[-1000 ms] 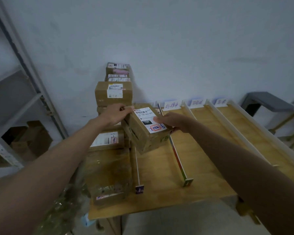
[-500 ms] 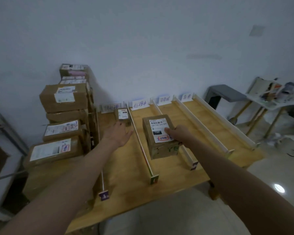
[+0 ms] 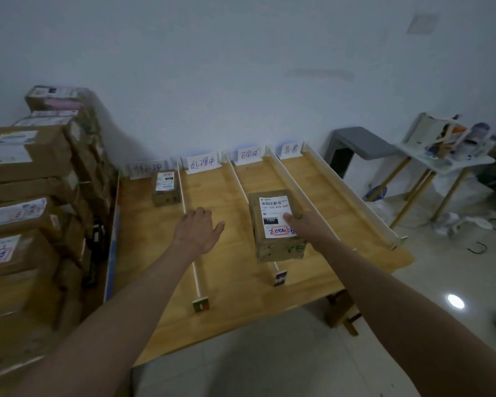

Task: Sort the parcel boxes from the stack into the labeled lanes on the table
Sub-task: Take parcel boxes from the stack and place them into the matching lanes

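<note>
A brown parcel box [image 3: 275, 247] with a white shipping label and a red stamp is held by my right hand [image 3: 301, 222], which grips its right side and top. The box hovers over the third lane, low above the wooden table [image 3: 229, 282]. My left hand [image 3: 198, 227] is open, palm down, above the divider between the first and second lanes. A smaller parcel box [image 3: 166, 188] lies at the far end of the first lane. The stack of parcel boxes [image 3: 26, 179] stands at the left. Handwritten lane labels [image 3: 203, 164] stand along the wall.
White divider rails [image 3: 189, 230] split the table into several lanes running towards me. A grey stool [image 3: 358, 144] and a cluttered white side table [image 3: 447, 156] stand to the right. Cables and bags lie on the tiled floor at right.
My right hand carried the box from the stack rightward, from the second lane over to the third lane. My left hand let go of it and now hovers open. My view swung right.
</note>
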